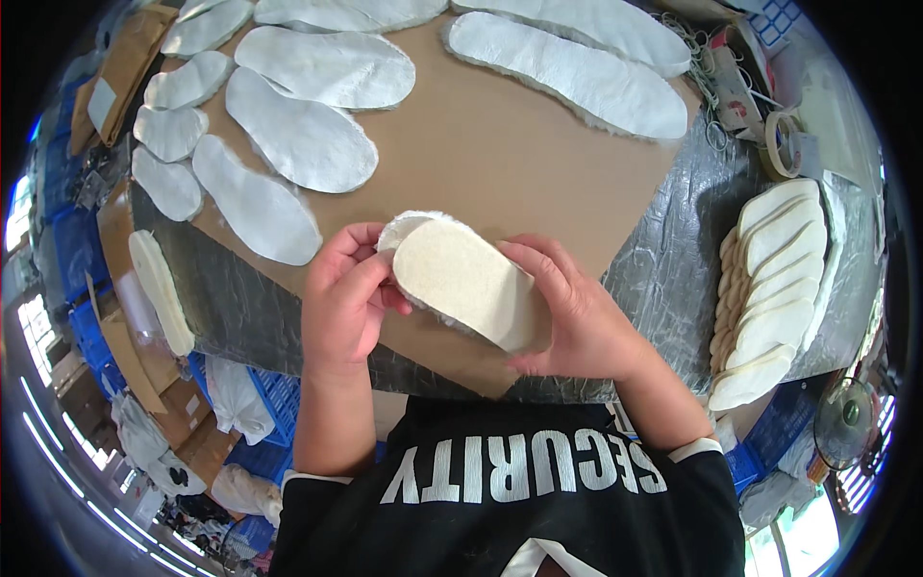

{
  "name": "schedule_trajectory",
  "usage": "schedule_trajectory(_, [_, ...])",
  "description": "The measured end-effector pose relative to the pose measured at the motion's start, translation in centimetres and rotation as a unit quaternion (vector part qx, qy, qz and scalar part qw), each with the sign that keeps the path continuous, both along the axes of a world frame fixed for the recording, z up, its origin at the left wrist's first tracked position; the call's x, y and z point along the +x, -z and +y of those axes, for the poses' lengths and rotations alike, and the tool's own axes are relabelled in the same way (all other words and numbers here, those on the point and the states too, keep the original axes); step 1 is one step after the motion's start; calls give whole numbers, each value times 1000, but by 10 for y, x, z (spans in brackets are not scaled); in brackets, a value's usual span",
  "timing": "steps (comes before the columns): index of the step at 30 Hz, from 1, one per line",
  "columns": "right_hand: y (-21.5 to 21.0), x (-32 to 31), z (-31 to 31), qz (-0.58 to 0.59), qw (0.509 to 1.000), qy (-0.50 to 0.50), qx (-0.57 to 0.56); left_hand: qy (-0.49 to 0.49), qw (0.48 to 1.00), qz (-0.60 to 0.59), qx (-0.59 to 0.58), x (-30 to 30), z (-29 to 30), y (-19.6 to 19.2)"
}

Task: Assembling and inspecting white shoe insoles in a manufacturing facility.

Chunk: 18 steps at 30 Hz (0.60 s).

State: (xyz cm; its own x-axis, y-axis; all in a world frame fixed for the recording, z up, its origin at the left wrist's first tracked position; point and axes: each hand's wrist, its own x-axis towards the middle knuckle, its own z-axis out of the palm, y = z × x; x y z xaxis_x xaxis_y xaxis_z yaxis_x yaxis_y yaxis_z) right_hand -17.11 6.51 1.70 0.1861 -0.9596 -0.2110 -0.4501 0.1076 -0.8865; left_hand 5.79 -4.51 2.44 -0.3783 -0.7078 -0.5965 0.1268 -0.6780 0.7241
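Brown cardboard sheet [500, 144] over a silvery table [673, 279], strewn at upper left with white fuzzy insole cutouts [298, 135]. Stacked cream insoles [774, 288] at right. At centre frame, held a cream insole [461, 279] over the cardboard's lower edge, left hand [341, 303] and right hand [577, 317] both clamped on its ends.

both hands [351, 298] holding insole [466, 279], cardboard [500, 144]
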Motion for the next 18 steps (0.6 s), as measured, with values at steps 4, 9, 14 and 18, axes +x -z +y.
schedule_trajectory(4, [10, -2, 7, -161, 986, -19, 32, -4, 1000, 20, -7, -7, -5, -9])
schedule_trajectory(9, [16, 3, 15, -450, 867, -6, 213, -62, 996, 45, 45, -13, 3, -21])
schedule_trajectory(14, [6, 8, 18, -626, 732, 7, 270, -31, 954, -122, -272, -13, 18, -25])
schedule_trajectory(18, [13, 4, 28, -657, 694, -1, 294, 207, 772, -192, -569, -32, 31, -57])
